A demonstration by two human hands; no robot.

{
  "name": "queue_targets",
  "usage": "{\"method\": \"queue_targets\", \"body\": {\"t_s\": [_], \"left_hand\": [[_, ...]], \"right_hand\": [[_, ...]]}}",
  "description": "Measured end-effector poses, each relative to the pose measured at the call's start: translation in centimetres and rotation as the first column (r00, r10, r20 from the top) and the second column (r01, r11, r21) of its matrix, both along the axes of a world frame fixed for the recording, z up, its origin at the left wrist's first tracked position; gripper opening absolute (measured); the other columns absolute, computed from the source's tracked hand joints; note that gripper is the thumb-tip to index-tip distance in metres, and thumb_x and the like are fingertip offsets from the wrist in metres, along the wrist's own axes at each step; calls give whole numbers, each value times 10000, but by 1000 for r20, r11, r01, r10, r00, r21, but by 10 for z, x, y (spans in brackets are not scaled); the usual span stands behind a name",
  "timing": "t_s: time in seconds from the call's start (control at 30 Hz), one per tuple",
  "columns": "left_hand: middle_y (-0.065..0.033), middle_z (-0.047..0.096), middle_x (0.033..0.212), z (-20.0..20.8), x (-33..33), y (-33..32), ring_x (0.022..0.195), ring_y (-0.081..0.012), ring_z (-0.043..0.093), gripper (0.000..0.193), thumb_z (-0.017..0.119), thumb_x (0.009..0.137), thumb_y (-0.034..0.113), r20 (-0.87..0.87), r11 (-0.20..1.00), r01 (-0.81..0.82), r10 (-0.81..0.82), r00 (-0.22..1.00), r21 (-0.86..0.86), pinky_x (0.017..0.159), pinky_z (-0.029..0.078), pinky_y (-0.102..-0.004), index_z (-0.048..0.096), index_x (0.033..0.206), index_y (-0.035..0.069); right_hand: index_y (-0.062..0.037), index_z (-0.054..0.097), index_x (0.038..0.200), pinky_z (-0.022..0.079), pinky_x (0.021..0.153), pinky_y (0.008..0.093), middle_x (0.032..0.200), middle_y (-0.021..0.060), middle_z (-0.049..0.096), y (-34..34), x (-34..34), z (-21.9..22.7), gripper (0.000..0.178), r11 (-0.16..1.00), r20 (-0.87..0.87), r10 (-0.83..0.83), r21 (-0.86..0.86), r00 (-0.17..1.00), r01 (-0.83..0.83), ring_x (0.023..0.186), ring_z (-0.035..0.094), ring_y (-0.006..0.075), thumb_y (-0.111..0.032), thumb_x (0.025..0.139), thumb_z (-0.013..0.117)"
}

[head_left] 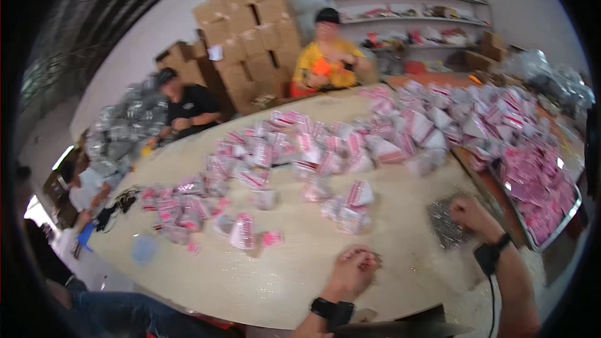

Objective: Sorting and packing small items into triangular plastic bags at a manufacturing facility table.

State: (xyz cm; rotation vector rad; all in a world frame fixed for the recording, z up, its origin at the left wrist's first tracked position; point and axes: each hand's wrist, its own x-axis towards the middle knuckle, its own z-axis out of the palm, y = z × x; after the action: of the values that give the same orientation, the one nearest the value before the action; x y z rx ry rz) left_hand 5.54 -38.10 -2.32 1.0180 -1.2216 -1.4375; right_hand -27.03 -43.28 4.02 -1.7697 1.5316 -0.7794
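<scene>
My left hand rests near the front edge of the pale table. Its fingers are curled in, and whatever they may hold is too small to make out. To the right, my right hand is closed beside a flat heap of small grey metal pieces; its fingertips are blurred. Beyond my left hand stands a little group of clear plastic packets with pink and white stripes. Farther left, one more striped packet sits by a small bright pink piece.
Many striped packets spread across the table's far side. A metal-rimmed tray full of pink packets stands at the right. A clear round lid-like disc and black cables lie left. Two co-workers sit across the table; cartons are stacked behind.
</scene>
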Motion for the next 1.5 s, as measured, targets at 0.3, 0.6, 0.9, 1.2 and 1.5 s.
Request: {"method": "queue_targets", "body": {"t_s": [0.3,0.6,0.9,1.2,1.5], "left_hand": [[-87,572,735,-7,8,-9,660,-159,566,89,471,814,32,-276,980,-51,104,956,192,611,472,-241,532,872,1],[-80,537,771,15,-8,13,705,-178,532,66,471,847,64,-460,972,-6,117,880,235,713,462,-306,496,888,20],[-79,545,771,8,-3,6,700,-181,538,75,470,847,84,-414,966,-6,116,903,258,691,469,-314,498,893,31],[-55,529,761,13,-9,14,689,-132,516,126,546,787,7,-229,993,-39,64,971,111,655,449,-233,485,896,24],[-46,529,729,3,-7,11,662,-105,520,204,591,743,-41,-114,996,-77,81,990,39,606,438,-197,481,911,-8]], "right_hand": [[-19,558,749,423,480,304,652,112,571,-17,-9,-10,75,975,-3,94,-201,996,-93,500,510,166,-67,724,507],[-8,574,773,437,476,291,661,80,568,-4,-12,4,99,994,-153,24,107,988,-7,522,540,145,-73,752,502],[-29,535,759,397,426,275,611,46,537,-6,-15,0,90,999,96,9,47,995,-14,521,527,108,-113,774,506],[-10,533,803,403,413,220,636,37,549,-6,-6,-2,91,995,417,34,73,908,-70,502,547,103,-89,761,518],[-1,547,841,422,425,221,659,42,562,4,1,1,114,993,465,45,72,884,-89,523,575,106,-75,763,511]]}}
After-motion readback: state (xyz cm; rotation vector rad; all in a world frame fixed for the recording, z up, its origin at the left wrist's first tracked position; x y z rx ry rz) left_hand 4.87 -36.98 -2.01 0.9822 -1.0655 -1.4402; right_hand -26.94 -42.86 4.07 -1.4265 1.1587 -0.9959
